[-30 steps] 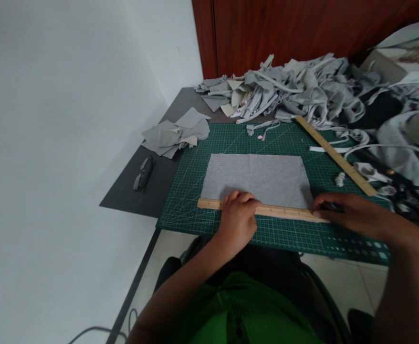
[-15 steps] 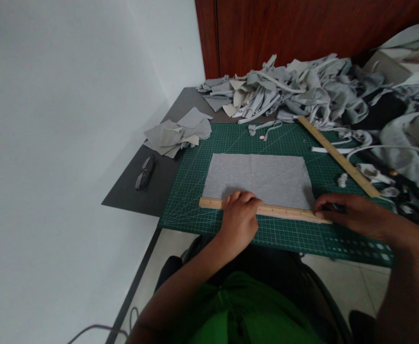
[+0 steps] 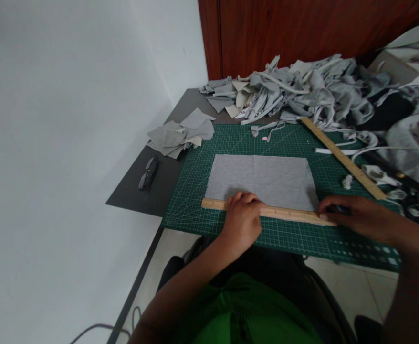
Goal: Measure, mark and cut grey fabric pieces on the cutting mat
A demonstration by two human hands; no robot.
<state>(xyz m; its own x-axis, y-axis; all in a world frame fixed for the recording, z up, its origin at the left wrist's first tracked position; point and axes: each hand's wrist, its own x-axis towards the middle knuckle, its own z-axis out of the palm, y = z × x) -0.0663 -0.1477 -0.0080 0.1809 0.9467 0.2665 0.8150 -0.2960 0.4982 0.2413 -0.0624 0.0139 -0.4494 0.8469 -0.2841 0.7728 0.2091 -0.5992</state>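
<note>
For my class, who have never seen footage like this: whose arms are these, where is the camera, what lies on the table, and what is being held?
The camera sits on a person's head, looking down at their own two bare hands. The left hand presses flat on a wooden ruler laid along the near edge of a grey fabric rectangle on a green cutting mat. The right hand rests at the ruler's right end and seems to grip something small and dark; what it is cannot be told. Further off lie a second ruler, a heap of grey fabric scraps, a smaller stack of cut pieces, and folded glasses on the dark table.
</note>
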